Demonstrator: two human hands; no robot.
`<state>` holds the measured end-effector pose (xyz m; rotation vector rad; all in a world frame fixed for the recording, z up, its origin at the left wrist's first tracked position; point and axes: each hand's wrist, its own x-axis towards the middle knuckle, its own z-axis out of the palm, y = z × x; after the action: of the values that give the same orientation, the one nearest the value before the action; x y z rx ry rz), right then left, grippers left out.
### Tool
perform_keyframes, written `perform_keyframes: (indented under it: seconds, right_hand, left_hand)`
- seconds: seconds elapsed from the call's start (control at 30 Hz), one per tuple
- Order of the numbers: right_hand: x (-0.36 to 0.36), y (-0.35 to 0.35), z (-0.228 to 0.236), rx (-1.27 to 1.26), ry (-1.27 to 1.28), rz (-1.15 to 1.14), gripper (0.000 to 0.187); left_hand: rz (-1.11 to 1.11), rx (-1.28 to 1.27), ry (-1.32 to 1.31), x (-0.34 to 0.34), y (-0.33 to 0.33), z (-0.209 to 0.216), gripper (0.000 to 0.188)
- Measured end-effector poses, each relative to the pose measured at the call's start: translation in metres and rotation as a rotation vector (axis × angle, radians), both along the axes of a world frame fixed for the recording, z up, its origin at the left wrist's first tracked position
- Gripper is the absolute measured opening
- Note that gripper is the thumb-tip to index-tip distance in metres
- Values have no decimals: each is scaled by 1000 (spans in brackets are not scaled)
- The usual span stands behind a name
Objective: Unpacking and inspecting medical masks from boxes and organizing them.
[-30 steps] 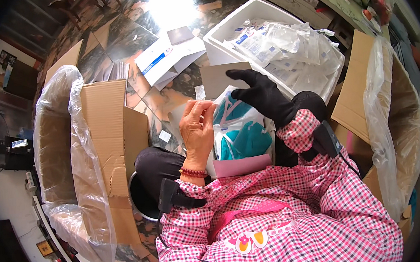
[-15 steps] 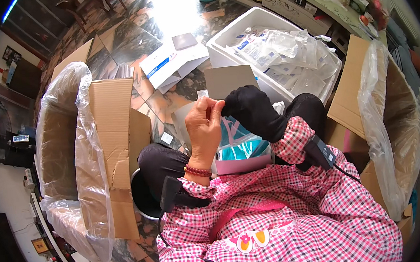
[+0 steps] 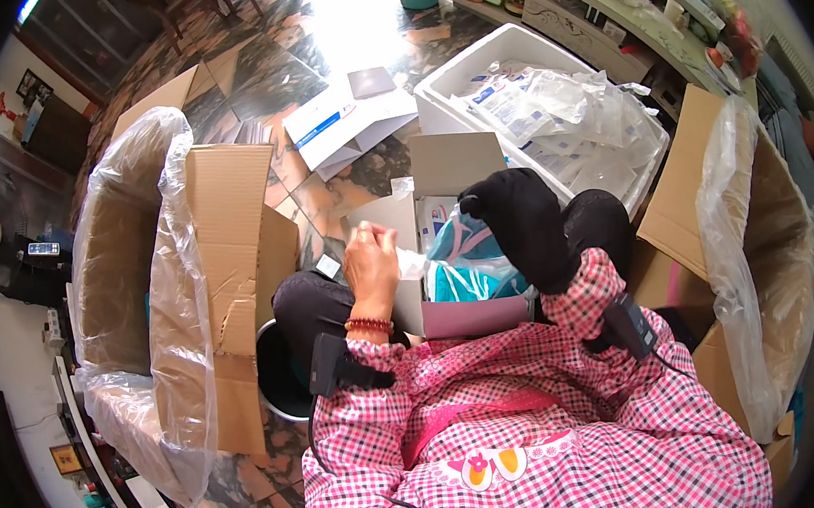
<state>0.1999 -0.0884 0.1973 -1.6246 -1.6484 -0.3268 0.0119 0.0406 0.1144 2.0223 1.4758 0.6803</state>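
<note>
An open carton [image 3: 476,320] with a pinkish front panel stands between my knees. Inside lie teal items in clear plastic [image 3: 472,282], along with white printed packets [image 3: 431,215]. My left hand [image 3: 371,262], bare with a red bead bracelet, is at the carton's left side with its fingers curled together. A small whitish piece [image 3: 412,263] shows beside its fingertips; I cannot tell whether they grip it. Above the carton's right side is my right hand [image 3: 519,223] in a black glove, fingers bent down near the plastic. What it holds, if anything, is hidden.
Lined cardboard boxes stand at left [image 3: 232,240] and right [image 3: 677,192]. A white foam box [image 3: 436,92] full of clear packets is ahead, beside a flattened white carton [image 3: 319,131]. A dark bucket [image 3: 283,391] sits by my left knee.
My hands, which met above the carton, have moved apart. The left went down and left; the right shifted slightly right and lower. More of the carton's inside shows.
</note>
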Motion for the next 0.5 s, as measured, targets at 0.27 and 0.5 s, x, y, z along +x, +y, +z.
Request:
perform_keyframes:
  seconds: [0.27,0.5]
  right_hand:
    - [12,5,-5,-69,223,139,13]
    - [13,7,-12,-131,353,201,13]
  left_hand:
    - [-537,233,-372,18,-40,65,9]
    - [-440,52,-435,25,-52,66,17]
